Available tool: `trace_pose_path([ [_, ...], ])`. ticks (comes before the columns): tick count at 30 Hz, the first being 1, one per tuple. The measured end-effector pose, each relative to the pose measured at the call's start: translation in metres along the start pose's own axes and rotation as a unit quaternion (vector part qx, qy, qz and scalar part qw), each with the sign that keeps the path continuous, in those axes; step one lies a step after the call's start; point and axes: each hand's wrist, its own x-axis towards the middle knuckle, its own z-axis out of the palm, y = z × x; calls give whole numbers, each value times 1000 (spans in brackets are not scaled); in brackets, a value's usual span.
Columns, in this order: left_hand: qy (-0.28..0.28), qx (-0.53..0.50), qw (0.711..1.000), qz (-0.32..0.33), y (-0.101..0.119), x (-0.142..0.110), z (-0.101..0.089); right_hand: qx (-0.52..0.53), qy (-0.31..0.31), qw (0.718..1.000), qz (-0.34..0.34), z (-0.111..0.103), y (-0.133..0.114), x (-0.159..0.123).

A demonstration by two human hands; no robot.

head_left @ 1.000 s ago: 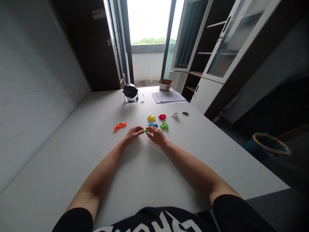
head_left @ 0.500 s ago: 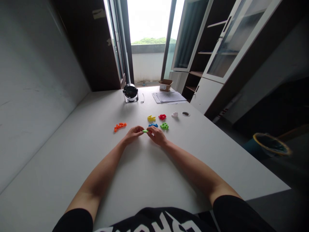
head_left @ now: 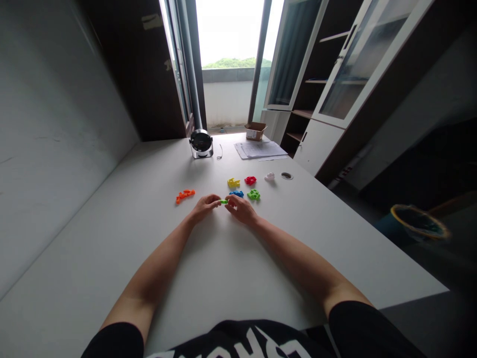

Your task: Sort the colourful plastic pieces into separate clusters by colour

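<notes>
A small light-green piece (head_left: pixel 223 201) is pinched between my two hands, its exact kind too small to make out. My left hand (head_left: pixel 204 207) is closed on its left end, and my right hand (head_left: pixel 241 208) grips the right end. Just beyond my right fingers lie blue pieces (head_left: pixel 236 193), partly hidden by that hand. To their right is a pile of green pieces (head_left: pixel 254 194). Yellow pieces (head_left: pixel 233 183), red pieces (head_left: pixel 250 180) and white pieces (head_left: pixel 269 176) lie farther back. Orange pieces (head_left: pixel 185 196) spread out left of my left hand.
On the white table (head_left: pixel 112 238) stands a round black device on a metal bracket (head_left: pixel 201 143), with a thin cord (head_left: pixel 220 151) beside it. Papers (head_left: pixel 261 150) and an open cardboard box (head_left: pixel 256 131) sit at the back. A round cable hole (head_left: pixel 286 176) is at the right.
The light-green piece has turned slightly between my fingers, showing a narrower side. Both hands stay in nearly the same place, and the coloured piles have not moved.
</notes>
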Motion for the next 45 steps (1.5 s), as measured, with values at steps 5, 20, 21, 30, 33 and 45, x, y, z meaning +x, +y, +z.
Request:
trace_pose_path([
  [5, -8, 23, 1000, -1, 0, 0, -1, -8, 8, 1000, 1, 1, 0, 1],
  [20, -1, 20, 1000, -10, 4, -1, 0, -2, 22, 1000, 5, 0, 0, 0],
  [21, 0, 22, 1000, -11, 4, -1, -1, 0, 22, 1000, 4, 0, 1, 0],
  [30, -3, 59, 998, -25, 2, 0, -1, -48, 14, 997, -50, 0, 1, 0],
  [33, 2, 85, 996, -26, 2, 0, -2, -64, 17, 996, -63, -1, -1, 0],
  [45, 0, 110, 994, -26, -1, 2, -1, -50, 19, 997, -62, -3, -7, 0],
])
